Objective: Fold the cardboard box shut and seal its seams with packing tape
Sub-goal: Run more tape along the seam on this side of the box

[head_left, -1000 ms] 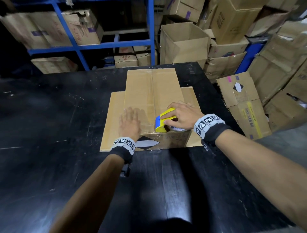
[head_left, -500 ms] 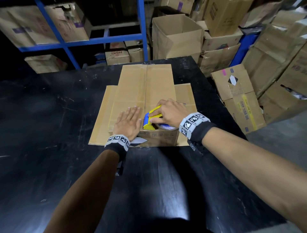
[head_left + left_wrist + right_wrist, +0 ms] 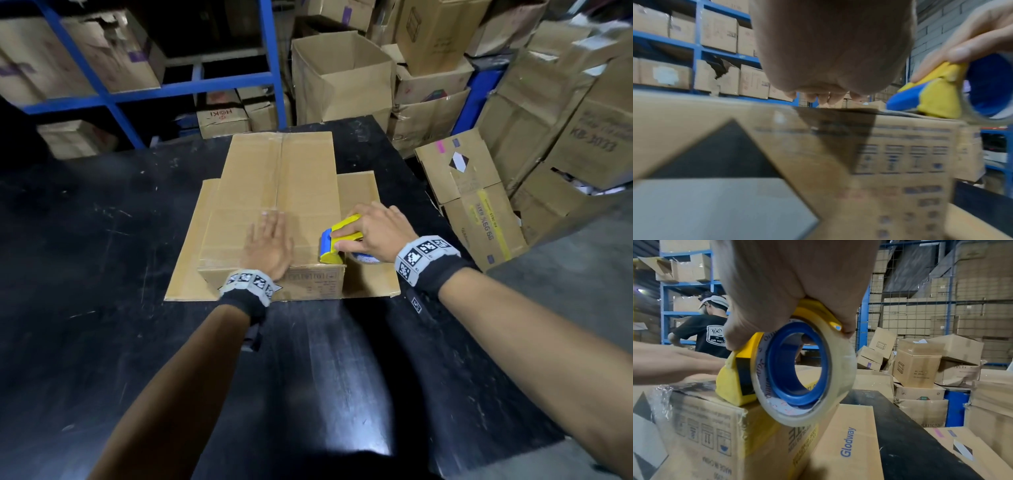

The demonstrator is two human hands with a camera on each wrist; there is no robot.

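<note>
A low brown cardboard box (image 3: 274,192) lies on the black table (image 3: 102,308), its top flaps folded flat and side flaps spread on the table. My left hand (image 3: 270,240) presses flat, fingers straight, on the box top near its front edge. My right hand (image 3: 373,229) grips a yellow and blue tape dispenser (image 3: 335,240) at the box's front right corner. In the right wrist view the dispenser (image 3: 735,378) carries a clear tape roll (image 3: 805,374) hanging past the box edge (image 3: 744,410). The left wrist view shows my left palm (image 3: 834,48) above the box front (image 3: 900,154) and the dispenser (image 3: 937,97).
Blue shelving (image 3: 137,92) with cartons stands behind the table. An open carton (image 3: 342,75) and stacked boxes (image 3: 548,120) crowd the back right; a taped carton (image 3: 472,198) sits beside the table's right edge. Another person (image 3: 709,331) works by the shelves.
My right hand has slid the dispenser rightward along the front edge to the box's right corner. My left hand stays pressed on the top.
</note>
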